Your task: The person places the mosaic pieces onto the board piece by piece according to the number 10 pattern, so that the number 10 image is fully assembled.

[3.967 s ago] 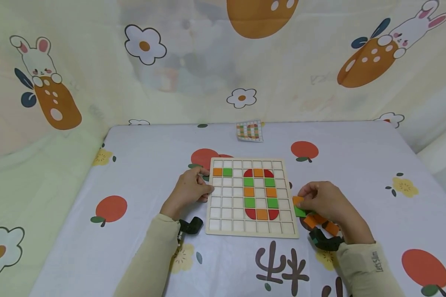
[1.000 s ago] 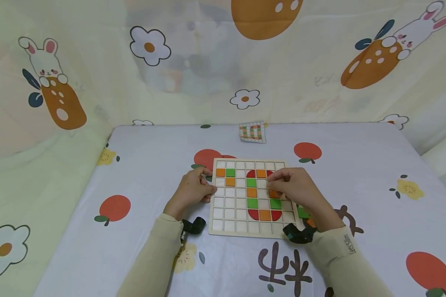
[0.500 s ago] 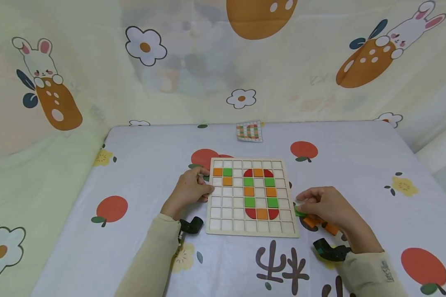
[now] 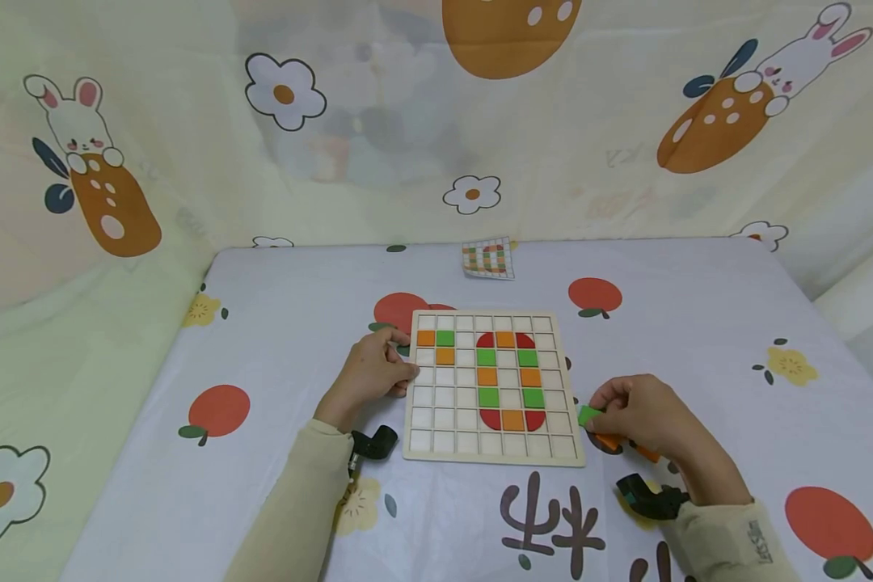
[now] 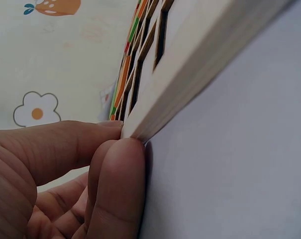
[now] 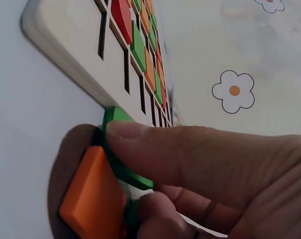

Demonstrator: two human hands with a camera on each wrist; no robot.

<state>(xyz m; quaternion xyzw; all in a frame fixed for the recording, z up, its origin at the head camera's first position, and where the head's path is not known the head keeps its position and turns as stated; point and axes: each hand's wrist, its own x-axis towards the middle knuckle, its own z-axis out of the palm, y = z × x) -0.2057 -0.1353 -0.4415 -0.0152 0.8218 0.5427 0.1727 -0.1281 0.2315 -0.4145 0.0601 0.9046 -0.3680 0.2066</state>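
Observation:
A pale wooden grid board (image 4: 444,396) lies flat mid-table, with red, green and orange tiles forming a tall ring on its right half. At its upper left sit two orange tiles and a green one. My left hand (image 4: 367,372) holds the board's left edge; in the left wrist view, thumb (image 5: 121,181) and index finger meet at the wooden side. Just off the right edge, my right hand (image 4: 643,412) pinches a green square tile (image 6: 121,169) between thumb and fingers. An orange tile (image 6: 90,199) lies close below it, and the palm hides part of the loose pile.
Loose orange tiles (image 4: 609,442) lie beneath the right hand. Behind the board, a small printed pattern card (image 4: 488,259) stands near the table's back edge. A black wrist device (image 4: 374,443) sits at the left wrist, another (image 4: 651,497) at the right.
An orange tile now sits below the green one at the board's upper left. My right hand went over the board, came back right, and took a green tile. The left hand stayed.

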